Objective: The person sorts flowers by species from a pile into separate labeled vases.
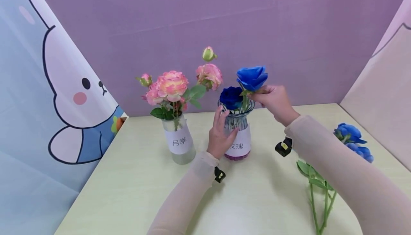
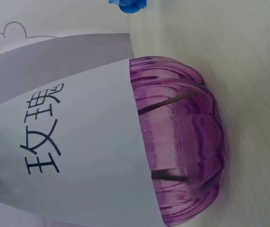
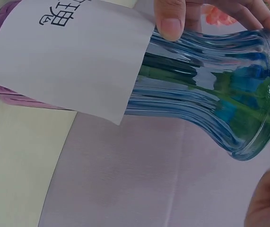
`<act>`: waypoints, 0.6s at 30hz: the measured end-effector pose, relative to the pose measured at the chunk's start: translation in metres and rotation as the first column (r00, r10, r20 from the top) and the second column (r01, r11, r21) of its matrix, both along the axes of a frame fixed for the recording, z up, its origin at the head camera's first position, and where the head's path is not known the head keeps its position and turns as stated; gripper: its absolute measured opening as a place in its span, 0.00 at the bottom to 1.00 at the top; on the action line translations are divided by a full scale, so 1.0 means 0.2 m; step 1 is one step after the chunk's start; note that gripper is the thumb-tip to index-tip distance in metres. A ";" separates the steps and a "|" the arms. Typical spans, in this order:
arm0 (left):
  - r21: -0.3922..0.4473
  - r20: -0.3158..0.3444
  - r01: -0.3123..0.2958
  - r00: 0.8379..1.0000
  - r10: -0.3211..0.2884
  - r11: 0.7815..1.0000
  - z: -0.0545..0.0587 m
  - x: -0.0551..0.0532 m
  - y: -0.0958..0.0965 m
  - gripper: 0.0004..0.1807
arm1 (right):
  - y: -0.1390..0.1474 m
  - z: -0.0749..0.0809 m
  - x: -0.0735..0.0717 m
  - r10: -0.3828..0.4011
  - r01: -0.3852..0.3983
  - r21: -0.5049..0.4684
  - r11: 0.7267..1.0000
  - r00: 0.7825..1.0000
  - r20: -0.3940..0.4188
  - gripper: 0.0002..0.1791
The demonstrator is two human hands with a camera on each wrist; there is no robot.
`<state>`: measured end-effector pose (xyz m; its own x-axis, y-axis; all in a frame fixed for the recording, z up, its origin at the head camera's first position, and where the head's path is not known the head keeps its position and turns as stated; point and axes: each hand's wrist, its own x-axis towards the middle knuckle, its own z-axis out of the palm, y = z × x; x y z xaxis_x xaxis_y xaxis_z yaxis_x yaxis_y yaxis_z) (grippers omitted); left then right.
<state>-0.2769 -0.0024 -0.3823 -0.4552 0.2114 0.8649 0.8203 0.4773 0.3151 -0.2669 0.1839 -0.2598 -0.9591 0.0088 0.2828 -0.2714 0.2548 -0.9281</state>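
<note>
In the head view, a glass vase [image 1: 236, 122] with a blue neck and purple base [image 2: 187, 137] stands upright, wearing a white paper label [image 2: 87, 142] with Chinese characters. My left hand [image 1: 221, 135] grips its neck from the left, the thumb [image 3: 170, 21] pressing on the glass below the rim. A dark blue rose [image 1: 231, 97] sits in the vase mouth. Just under the bloom of a brighter blue rose [image 1: 252, 78], my right hand [image 1: 273, 101] pinches it over the vase's right side. Stem ends show through the purple base; the neck partly hides the green stems.
Left of the vase stands a frosted vase [image 1: 183, 156] of pink flowers [image 1: 173, 85], also labelled. More blue roses [image 1: 350, 133] lie on the table [image 1: 257, 206] at the right, partly behind my right sleeve. A purple cloth backdrop [image 1: 192, 21] hangs behind the table.
</note>
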 end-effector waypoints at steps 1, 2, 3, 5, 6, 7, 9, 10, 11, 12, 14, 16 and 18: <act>-0.002 -0.002 0.000 1.000 0.000 1.000 0.00 0.00 0.00 0.37 | 0.00 0.00 0.00 -0.011 0.011 0.012 1.000 1.000 0.000 0.19; -0.003 -0.005 -0.001 1.000 0.001 1.000 0.00 0.00 0.00 0.37 | 0.00 0.00 0.00 -0.021 0.021 0.023 1.000 1.000 0.001 0.18; -0.003 -0.010 -0.004 1.000 0.004 1.000 0.01 0.00 0.00 0.37 | 0.00 0.00 0.00 -0.028 0.028 0.032 0.999 1.000 0.005 0.17; -0.001 -0.020 -0.009 1.000 0.009 1.000 0.01 0.00 0.00 0.37 | 0.01 0.00 0.00 -0.027 0.026 0.042 0.999 1.000 0.015 0.15; 0.001 -0.024 -0.011 1.000 0.011 1.000 0.01 0.00 0.00 0.37 | 0.02 0.00 0.00 -0.022 0.021 0.053 0.998 1.000 0.020 0.14; 0.003 -0.026 -0.013 1.000 0.014 1.000 0.01 0.00 0.00 0.37 | 0.03 0.00 0.00 -0.015 0.013 0.067 0.998 1.000 0.027 0.14; 0.008 -0.027 -0.016 1.000 0.016 1.000 0.01 0.00 0.00 0.37 | 0.05 0.00 0.00 0.009 -0.016 0.123 0.992 0.999 0.052 0.15; 0.010 -0.026 -0.015 1.000 0.015 1.000 0.01 -0.01 0.00 0.37 | 0.07 -0.01 0.00 0.026 -0.037 0.157 0.987 0.997 0.071 0.17; 0.010 -0.023 -0.015 1.000 0.015 1.000 0.01 -0.01 -0.01 0.37 | 0.10 -0.01 0.00 0.046 -0.064 0.195 0.979 0.994 0.097 0.18; 0.010 -0.020 -0.012 1.000 0.013 1.000 0.01 -0.01 -0.01 0.37 | 0.12 -0.01 0.00 0.068 -0.097 0.230 0.968 0.989 0.128 0.19; 0.008 -0.013 -0.005 1.000 0.005 1.000 0.00 -0.01 0.00 0.37 | 0.19 -0.03 0.02 0.113 -0.172 0.300 0.938 0.972 0.204 0.22; 0.003 -0.007 0.000 1.000 0.000 1.000 0.00 -0.01 0.00 0.37 | 0.28 -0.05 0.04 0.147 -0.244 0.345 0.906 0.948 0.284 0.24; -0.001 -0.007 -0.001 1.000 0.001 1.000 -0.01 -0.01 0.00 0.37 | 0.38 -0.09 0.06 0.165 -0.297 0.369 0.881 0.922 0.351 0.25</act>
